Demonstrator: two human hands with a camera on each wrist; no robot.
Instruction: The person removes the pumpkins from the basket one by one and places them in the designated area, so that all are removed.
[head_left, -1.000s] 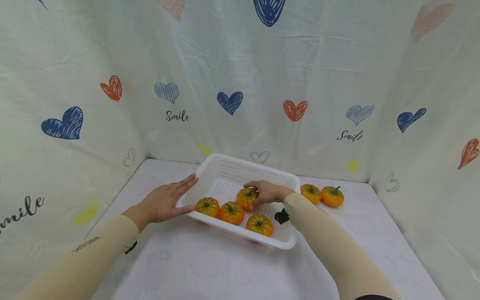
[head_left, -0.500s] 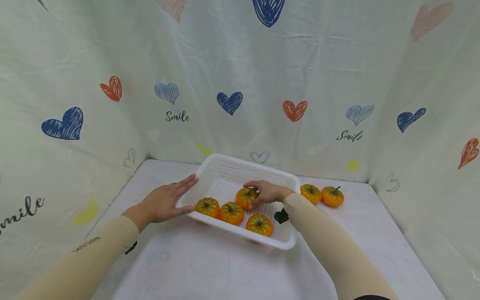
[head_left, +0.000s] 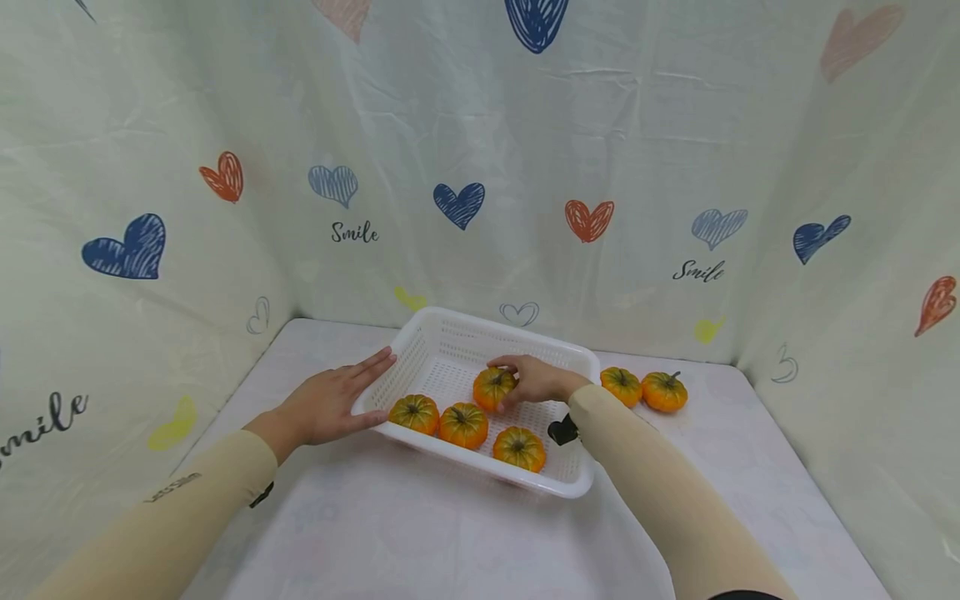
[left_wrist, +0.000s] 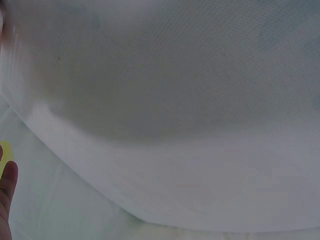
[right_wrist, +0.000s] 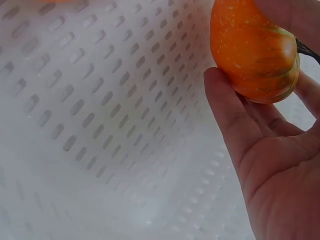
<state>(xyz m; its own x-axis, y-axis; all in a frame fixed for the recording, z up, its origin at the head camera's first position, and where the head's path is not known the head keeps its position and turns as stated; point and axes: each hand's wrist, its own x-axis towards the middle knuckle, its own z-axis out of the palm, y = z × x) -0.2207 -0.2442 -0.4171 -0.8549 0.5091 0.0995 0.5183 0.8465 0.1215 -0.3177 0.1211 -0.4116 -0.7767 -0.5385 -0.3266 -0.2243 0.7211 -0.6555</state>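
Note:
A white perforated plastic basket (head_left: 517, 325) sits at an angle on the table with several small orange-and-green pumpkins in it. My right hand (head_left: 536, 382) reaches in from the right and grips one pumpkin (head_left: 492, 389) near the middle of the basket. In the right wrist view, fingers and thumb curl round that pumpkin (right_wrist: 250, 55), whose dark stem shows. With straight fingers my left hand (head_left: 330, 406) rests against the basket's left end, thumb at the front rim. Along the front wall lie a left pumpkin (head_left: 414, 415), a middle pumpkin (head_left: 463, 426) and a right pumpkin (head_left: 519, 449).
Outside the basket to the right, two more pumpkins lie side by side, the nearer-to-basket pumpkin (head_left: 621, 387) and the outer pumpkin (head_left: 664, 392). A white cloth covers the table (head_left: 390, 533). Heart-printed curtains (head_left: 517, 133) hang behind and at both sides.

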